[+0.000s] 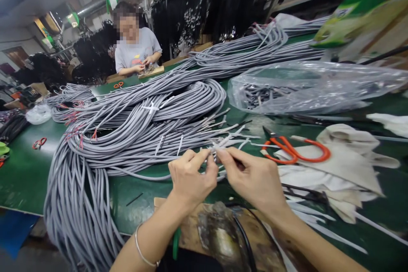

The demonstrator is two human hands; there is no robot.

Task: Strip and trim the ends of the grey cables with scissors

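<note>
My left hand (193,174) and my right hand (251,174) meet over the table's near side, fingertips almost touching. Each is closed in a pinch around a small piece at the end of a grey cable; blur hides its details. Beyond and left of them lies a big bundle of grey cables (143,123), its stripped pale ends fanning out just past my fingers. Orange-handled scissors (290,151) rest to the right of my right hand, beside white cloth gloves (344,153). Below my hands is a stained wooden board (191,227) with a blurred metal object on it.
A clear plastic bag (306,85) of small dark parts lies at the back right. Across the green table (25,170) a person (137,51) works with both hands. Small red scissors (39,143) lie far left; a green packet (350,17) stands back right.
</note>
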